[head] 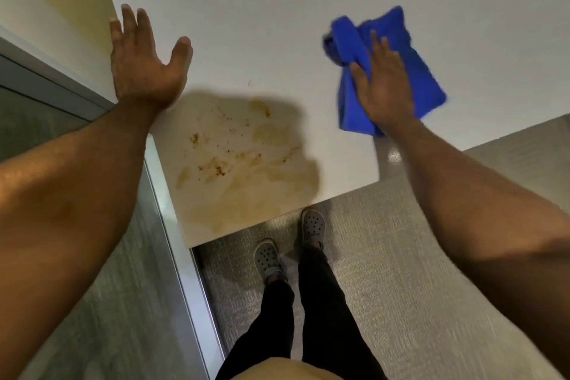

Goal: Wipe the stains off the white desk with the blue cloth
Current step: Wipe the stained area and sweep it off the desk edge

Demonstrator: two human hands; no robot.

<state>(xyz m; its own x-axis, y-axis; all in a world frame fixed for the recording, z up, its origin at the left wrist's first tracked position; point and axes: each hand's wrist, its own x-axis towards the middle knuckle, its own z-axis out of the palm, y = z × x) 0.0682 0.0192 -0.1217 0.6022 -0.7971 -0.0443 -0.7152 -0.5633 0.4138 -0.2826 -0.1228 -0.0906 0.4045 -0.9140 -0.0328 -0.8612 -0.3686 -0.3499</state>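
Pressing the blue cloth (pixel 401 77) flat on the white desk (pixel 277 9) with my right hand (pixel 381 88).

My right fingers lie extended and close together on the cloth, right of the stains (pixel 243 160), apart from them. My left hand (pixel 145 62) rests open, fingers spread, at the desk's left edge just beyond the stains, which sit near the desk's front corner.

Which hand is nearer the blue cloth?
Right. The right hand lies flat on the blue cloth; the left hand rests far across the desk, beyond the stains.
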